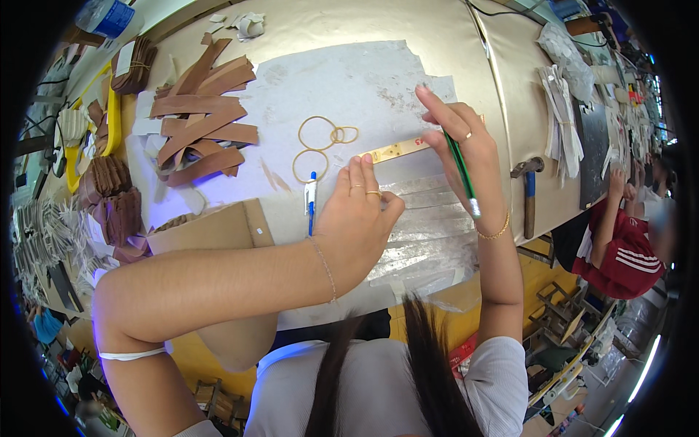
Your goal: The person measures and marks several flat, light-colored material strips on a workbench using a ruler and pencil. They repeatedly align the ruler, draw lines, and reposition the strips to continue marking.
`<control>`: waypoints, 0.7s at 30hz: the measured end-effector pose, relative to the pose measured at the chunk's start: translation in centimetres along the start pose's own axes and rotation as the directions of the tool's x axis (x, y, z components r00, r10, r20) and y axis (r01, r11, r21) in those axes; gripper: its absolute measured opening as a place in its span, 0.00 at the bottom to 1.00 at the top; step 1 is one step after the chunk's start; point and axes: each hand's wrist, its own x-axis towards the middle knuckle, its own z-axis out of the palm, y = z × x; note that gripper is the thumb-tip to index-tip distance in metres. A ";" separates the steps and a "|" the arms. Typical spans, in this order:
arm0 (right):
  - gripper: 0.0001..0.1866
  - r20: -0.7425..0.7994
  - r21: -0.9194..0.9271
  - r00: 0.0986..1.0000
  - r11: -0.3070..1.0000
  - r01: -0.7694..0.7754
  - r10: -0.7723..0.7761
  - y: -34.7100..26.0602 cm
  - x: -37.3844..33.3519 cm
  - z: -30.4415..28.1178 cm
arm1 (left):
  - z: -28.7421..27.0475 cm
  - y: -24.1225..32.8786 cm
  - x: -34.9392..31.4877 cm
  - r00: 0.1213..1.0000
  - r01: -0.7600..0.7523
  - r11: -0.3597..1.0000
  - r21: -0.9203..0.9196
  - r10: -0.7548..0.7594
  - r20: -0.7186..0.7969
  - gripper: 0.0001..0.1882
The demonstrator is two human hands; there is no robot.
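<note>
My left hand (357,231) lies with its fingers stretched out, the fingertips pressing on the near-left end of a flat yellow ruler (399,150). My right hand (470,149) is raised over the ruler's other end, holding a green pencil (459,166) with a pale lower end; the index finger points up and away. Below the ruler lie several overlapping translucent sheets (422,218). A blue and white pen (311,197) lies just left of my left hand. Beyond it are elastic bands (314,118) on the grey sheet (291,80).
Brown strips (200,131) are piled at the left, beside bundled brown pieces (113,207) and a yellow-rimmed tray (113,120). A cardboard piece (218,226) lies under my left forearm. A hammer (529,197) and bundled white strips (559,124) lie at the right; a person in red (619,247) sits beyond.
</note>
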 end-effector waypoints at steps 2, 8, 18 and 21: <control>0.16 0.016 0.190 0.996 0.978 -0.091 0.090 -0.3 -0.8 -0.1 | 0.0 0.0 -0.1 1.000 -0.005 1.000 0.001 0.005 0.009 0.18; 0.15 0.157 0.346 0.946 0.881 -0.321 0.284 0.2 -2.7 0.7 | 0.2 -0.3 -0.3 1.000 -0.026 0.999 -0.032 0.026 -0.012 0.20; 0.14 0.219 0.245 0.902 0.874 -0.420 0.372 0.1 -3.4 1.1 | 0.6 0.2 -0.1 0.999 0.007 0.999 -0.050 -0.009 -0.045 0.21; 0.13 0.168 0.225 0.926 0.901 -0.370 0.338 -0.3 -3.4 1.1 | 0.9 0.4 0.0 0.998 0.025 0.997 -0.067 -0.029 -0.061 0.21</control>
